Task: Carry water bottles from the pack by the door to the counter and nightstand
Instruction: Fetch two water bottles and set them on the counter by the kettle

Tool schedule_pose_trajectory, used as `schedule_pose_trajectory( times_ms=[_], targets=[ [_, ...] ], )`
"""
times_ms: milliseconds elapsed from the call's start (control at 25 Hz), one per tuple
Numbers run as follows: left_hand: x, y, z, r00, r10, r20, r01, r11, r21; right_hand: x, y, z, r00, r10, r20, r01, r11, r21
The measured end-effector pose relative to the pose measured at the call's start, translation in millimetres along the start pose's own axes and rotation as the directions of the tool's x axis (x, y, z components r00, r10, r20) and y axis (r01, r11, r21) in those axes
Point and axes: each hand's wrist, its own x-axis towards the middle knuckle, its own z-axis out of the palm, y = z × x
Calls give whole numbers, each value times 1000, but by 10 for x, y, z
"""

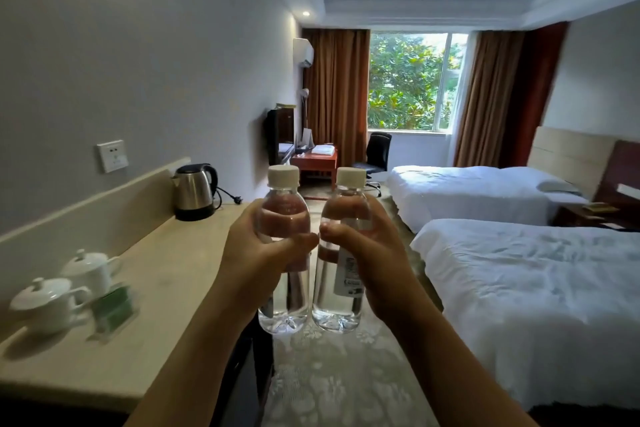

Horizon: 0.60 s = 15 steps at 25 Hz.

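I hold two clear water bottles with white caps upright in front of me, side by side and nearly touching. My left hand (pixel 258 253) grips the left bottle (pixel 283 302) around its middle. My right hand (pixel 367 253) grips the right bottle (pixel 337 308), which has a white label. Both are above the carpet just right of the beige counter (pixel 166 270). The nightstand (pixel 588 215) stands between the two beds at the right. The pack by the door is not in view.
On the counter stand a steel kettle (pixel 194 192) with its cord, two white lidded cups (pixel 90 269) and a green card holder (pixel 112 308). Two white beds (pixel 536 288) fill the right side. A desk (pixel 313 158) and office chair (pixel 375 152) sit by the window.
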Motion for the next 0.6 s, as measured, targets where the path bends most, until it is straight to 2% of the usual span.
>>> schedule_pose_trajectory(
  times_ms=[160,320,440,600],
  targets=[
    [744,-557,241,999,-8,-35,9,999,49,794,587,-380,999,-7,47,3,997,83],
    [1474,-921,296,987,-7,-159,26,992,121,1701,1067,-606,988,41,149,-67,982,176],
    [1922,-1088,206,961,27,-275,24,983,182,2329,1378,-537,954,38,299,-89,983,159],
    [2405,-1288,-65,919,20,-393,63,978,197,2967,1784,-298,914,33,405,-128,969,210]
  ],
)
